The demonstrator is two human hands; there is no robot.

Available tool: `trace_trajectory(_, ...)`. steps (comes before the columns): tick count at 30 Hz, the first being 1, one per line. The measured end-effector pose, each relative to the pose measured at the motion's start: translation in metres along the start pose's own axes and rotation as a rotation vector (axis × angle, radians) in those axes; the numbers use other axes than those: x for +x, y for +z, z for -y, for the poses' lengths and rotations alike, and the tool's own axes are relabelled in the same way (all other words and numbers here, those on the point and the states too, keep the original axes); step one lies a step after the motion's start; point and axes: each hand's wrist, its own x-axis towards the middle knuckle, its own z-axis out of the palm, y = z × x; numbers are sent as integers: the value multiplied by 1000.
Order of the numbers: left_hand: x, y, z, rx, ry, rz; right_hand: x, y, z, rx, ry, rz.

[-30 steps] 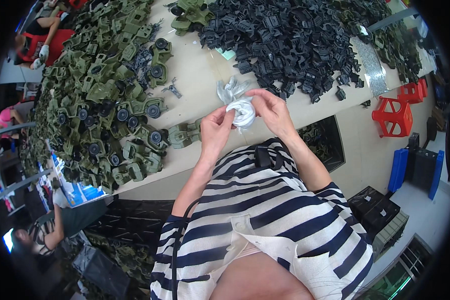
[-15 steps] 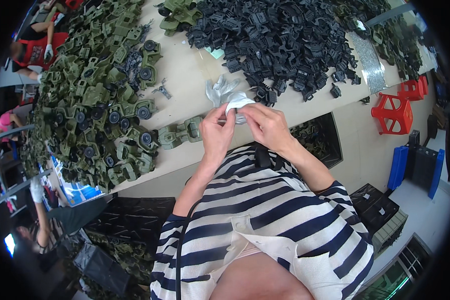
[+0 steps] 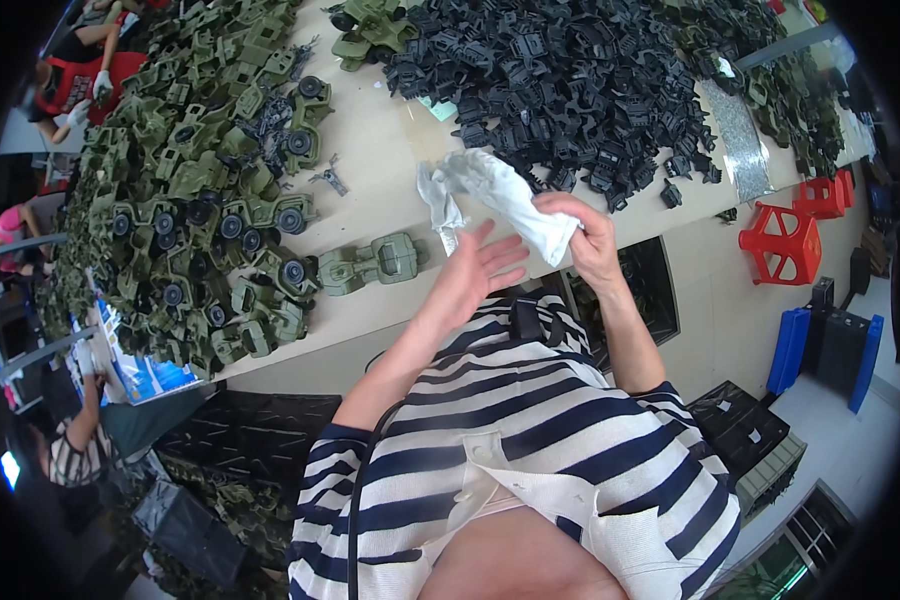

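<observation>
Pale table (image 3: 382,140), lettered red apron (image 3: 77,82) beyond; left hand (image 3: 467,275) splayed, empty; right hand (image 3: 592,240) tight on white glove (image 3: 507,192)

The left hand (image 3: 470,272) is spread just below the white glove (image 3: 505,190), palm showing, the left forearm (image 3: 395,360) slanting up toward it. The right hand (image 3: 590,235) pinches the glove's right end, fingers curled, the right forearm (image 3: 633,335) rising steeply beneath.

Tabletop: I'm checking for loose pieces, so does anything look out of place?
A small grey part lies by itself on the tabletop, just right of the heaped green toy vehicles, so it looks strayed.
</observation>
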Motion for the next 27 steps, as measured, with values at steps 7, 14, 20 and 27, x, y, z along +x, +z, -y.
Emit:
trace_trajectory(7, 21, 12, -28, -265, 177, 25, -7, 12, 52, -714, -380, 252)
trace_trajectory(14, 30, -9, -44, -471, 217, -91, -41, 13, 36, -749, -444, -9)
trace_trajectory(20, 29, -17, -57, -490, 252, -158, -41, 17, 34, -475, -199, 67)
trace_trajectory(27, 20, -23, -71, -445, 320, -214, -39, 9, 31, -315, -39, 134)
